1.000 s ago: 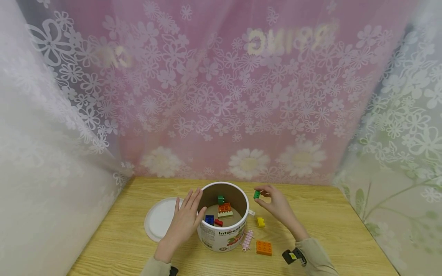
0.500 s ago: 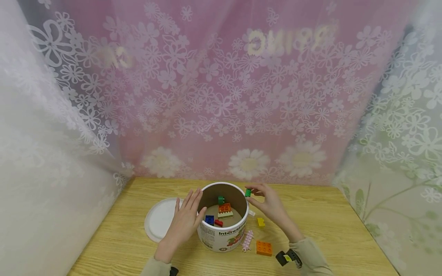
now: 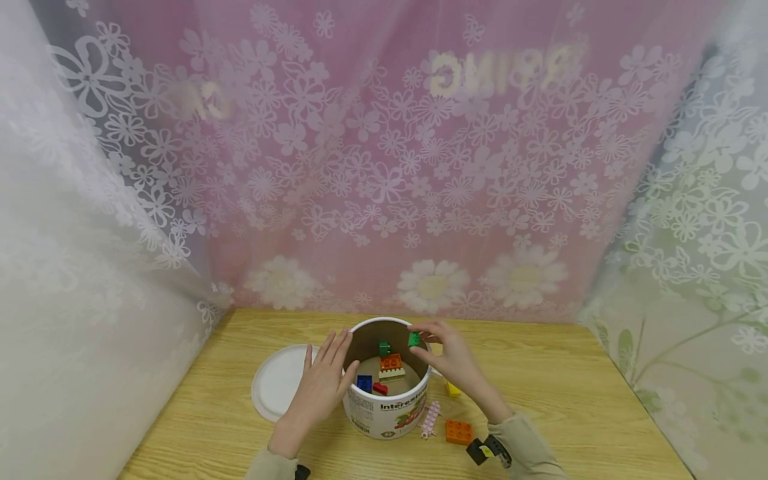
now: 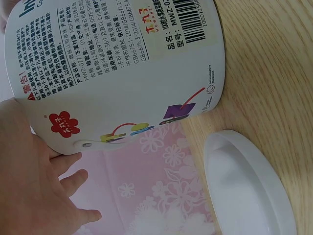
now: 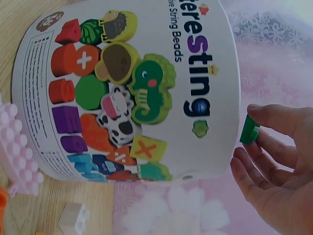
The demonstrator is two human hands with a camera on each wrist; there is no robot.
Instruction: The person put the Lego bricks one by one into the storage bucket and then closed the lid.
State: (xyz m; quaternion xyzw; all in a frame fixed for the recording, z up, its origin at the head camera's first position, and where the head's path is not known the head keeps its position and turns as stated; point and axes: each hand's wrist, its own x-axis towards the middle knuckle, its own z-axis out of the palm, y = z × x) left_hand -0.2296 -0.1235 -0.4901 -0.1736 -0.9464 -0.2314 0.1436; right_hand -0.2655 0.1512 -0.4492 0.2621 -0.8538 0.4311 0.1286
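A round white bucket (image 3: pixel 384 417) with printed sides stands on the table, its mouth uncovered. My left hand (image 3: pixel 321 377) rests on its left rim with the fingers stretched out. Between thumb and fingertips, my right hand (image 3: pixel 450 353) pinches a small green brick (image 3: pixel 414 339), which overlaps the bucket's mouth just inside the right rim. Inside lie a dark green brick (image 3: pixel 385 348), an orange brick (image 3: pixel 391 362), a cream brick (image 3: pixel 392 375), a blue brick (image 3: pixel 364 382) and a red brick (image 3: pixel 380 387).
Left of the bucket lies a white lid (image 3: pixel 277 383). On its right are a pink studded brick (image 3: pixel 431 419), an orange brick (image 3: pixel 459 432), a partly hidden yellow brick (image 3: pixel 453 390) and, in the right wrist view, a white brick (image 5: pixel 74 219). Flowered curtains (image 3: pixel 390 167) surround the table.
My right hand has carried the green brick leftward, from outside the bucket to over its right rim. The left hand has stayed in place.
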